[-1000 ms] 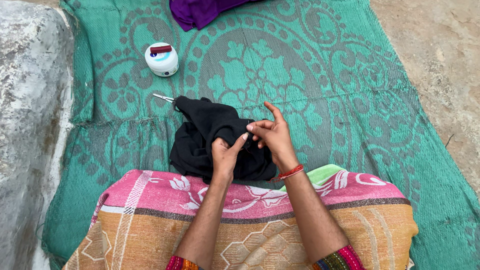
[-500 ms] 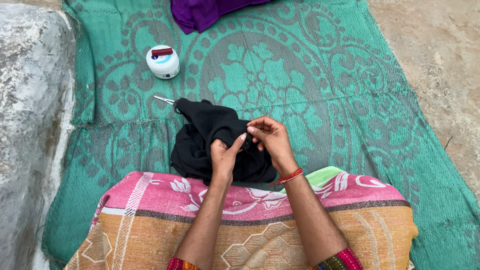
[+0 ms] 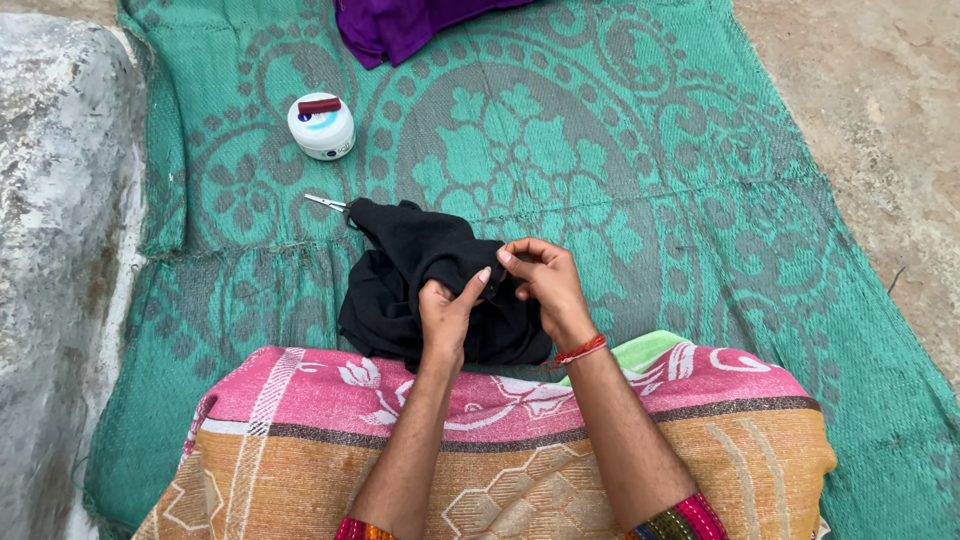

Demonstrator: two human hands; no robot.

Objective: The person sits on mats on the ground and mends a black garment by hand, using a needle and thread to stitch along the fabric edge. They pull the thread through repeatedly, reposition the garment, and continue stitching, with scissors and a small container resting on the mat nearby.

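Nearest: pink and orange patterned cloth over the lap, both forearms crossing it. Left hand gripping a fold of the black garment, fingers closed around the bunched fabric, thumb up. Right hand touching the same fold from the other side, fingers narrow, pinched together on something too small to make out, perhaps a needle or thread; red thread bracelet at that wrist.

Judged step: hand work on one spot of the garment, mid-stitch or seam picking. Next move calls for steady tension from the left and a small, precise pull or push from the right.

Garment heaped on the green woven mat just beyond the lap, long axis running from near right to far left, far tip pointing toward the small scissors touching its edge. Farther: white round jar with a dark red spool on top. Farthest: purple cloth at the mat's far edge.
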